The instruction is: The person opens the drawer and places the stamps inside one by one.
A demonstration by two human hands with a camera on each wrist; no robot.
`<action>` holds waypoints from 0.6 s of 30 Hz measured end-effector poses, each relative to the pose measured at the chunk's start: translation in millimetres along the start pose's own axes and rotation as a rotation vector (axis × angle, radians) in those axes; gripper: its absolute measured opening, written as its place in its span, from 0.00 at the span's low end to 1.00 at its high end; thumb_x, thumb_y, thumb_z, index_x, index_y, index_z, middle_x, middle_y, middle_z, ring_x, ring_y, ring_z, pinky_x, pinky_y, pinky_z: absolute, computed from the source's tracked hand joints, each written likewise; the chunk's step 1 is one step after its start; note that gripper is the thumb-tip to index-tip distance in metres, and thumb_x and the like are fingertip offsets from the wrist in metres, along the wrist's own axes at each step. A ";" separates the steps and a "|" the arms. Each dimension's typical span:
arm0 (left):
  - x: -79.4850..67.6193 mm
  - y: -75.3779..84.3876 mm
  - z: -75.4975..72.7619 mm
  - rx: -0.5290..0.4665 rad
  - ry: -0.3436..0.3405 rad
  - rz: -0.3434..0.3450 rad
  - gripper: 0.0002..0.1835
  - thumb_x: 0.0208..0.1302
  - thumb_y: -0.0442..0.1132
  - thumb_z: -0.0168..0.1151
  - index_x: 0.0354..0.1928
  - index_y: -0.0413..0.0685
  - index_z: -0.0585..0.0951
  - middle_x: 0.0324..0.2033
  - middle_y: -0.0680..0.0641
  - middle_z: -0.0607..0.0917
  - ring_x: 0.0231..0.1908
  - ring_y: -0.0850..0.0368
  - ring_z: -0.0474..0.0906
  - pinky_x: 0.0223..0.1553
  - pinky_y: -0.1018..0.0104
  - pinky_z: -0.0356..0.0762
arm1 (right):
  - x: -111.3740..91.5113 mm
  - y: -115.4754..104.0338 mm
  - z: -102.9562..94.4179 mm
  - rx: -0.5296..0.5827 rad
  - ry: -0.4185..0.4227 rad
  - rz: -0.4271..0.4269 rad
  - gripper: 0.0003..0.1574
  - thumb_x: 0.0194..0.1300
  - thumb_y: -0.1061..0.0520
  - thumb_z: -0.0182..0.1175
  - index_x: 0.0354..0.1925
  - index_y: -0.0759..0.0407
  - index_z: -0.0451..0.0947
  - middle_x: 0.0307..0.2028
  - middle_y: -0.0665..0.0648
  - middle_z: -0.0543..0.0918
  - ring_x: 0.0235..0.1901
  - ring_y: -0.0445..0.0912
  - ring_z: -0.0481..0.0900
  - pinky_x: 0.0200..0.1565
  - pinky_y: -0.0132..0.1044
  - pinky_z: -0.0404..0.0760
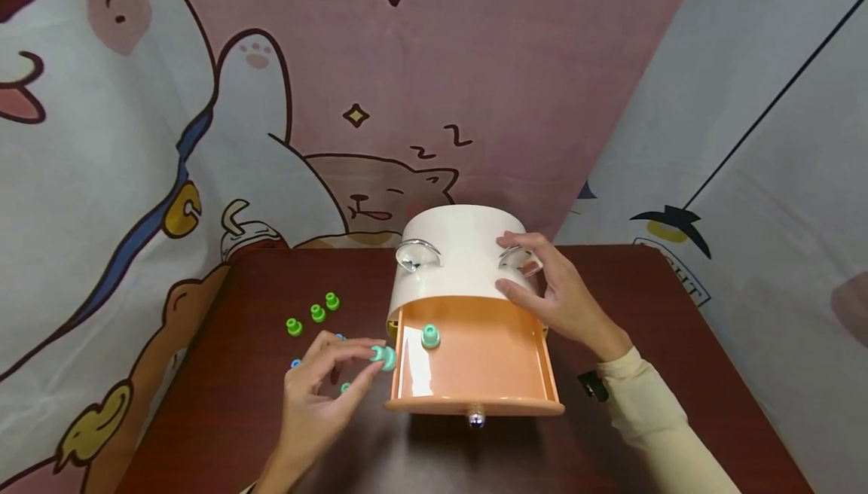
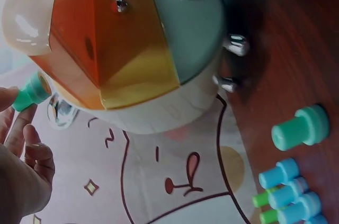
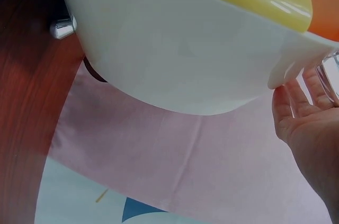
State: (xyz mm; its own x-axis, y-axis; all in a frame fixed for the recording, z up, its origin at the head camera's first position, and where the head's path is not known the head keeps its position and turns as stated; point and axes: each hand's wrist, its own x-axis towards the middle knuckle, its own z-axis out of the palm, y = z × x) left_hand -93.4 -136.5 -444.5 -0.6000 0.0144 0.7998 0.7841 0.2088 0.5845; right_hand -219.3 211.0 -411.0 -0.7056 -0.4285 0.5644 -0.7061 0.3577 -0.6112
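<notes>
Two Zs are printed on the cloth just above the drawn animal; well right of the animal, letters ending in "HT" can be read in a printed frame, the rest being unclear.

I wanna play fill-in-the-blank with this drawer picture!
The person's ____ grip pinches a mint-green piece.
The other grip touches the shell, coloured ____.
The number of mint-green pieces inside the open drawer is ____.
In the head view, ____ bright green pieces are on the table.

Missing words: left; white; one; three.
</notes>
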 end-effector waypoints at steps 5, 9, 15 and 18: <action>7.3 2.4 9.5 0.002 -0.050 -0.016 0.19 0.51 0.18 0.80 0.43 0.41 0.90 0.41 0.42 0.92 0.34 0.56 0.76 0.23 0.75 0.64 | 0.2 -0.8 -0.3 -0.002 -0.003 0.001 0.41 0.65 0.66 0.75 0.73 0.55 0.73 0.70 0.53 0.79 0.61 0.46 0.79 0.54 0.36 0.81; 12.3 0.4 17.3 0.010 -0.106 -0.007 0.21 0.48 0.18 0.82 0.43 0.43 0.90 0.40 0.44 0.92 0.38 0.55 0.81 0.34 0.73 0.74 | 0.3 -0.5 -0.6 -0.002 -0.005 0.001 0.41 0.66 0.66 0.75 0.73 0.54 0.74 0.71 0.53 0.79 0.62 0.46 0.78 0.54 0.37 0.81; 22.3 -1.1 29.6 -0.028 -0.213 0.019 0.19 0.52 0.21 0.82 0.44 0.45 0.90 0.41 0.47 0.91 0.38 0.54 0.86 0.33 0.69 0.80 | 0.3 0.2 -0.8 0.008 -0.007 0.001 0.41 0.66 0.66 0.75 0.73 0.54 0.74 0.71 0.54 0.79 0.62 0.46 0.78 0.55 0.36 0.81; 26.0 -0.9 34.7 -0.063 -0.275 0.004 0.18 0.55 0.22 0.82 0.46 0.46 0.91 0.43 0.47 0.92 0.32 0.60 0.82 0.28 0.72 0.78 | 0.2 1.0 -1.2 0.011 -0.003 -0.003 0.41 0.65 0.67 0.75 0.73 0.54 0.74 0.71 0.54 0.79 0.62 0.46 0.78 0.54 0.36 0.81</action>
State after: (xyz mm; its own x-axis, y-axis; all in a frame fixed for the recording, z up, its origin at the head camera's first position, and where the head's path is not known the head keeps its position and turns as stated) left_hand -115.2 -102.4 -429.0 -0.6107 0.2819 0.7400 0.7896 0.1469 0.5958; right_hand -220.2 212.3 -410.8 -0.7031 -0.4319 0.5649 -0.7077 0.3474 -0.6151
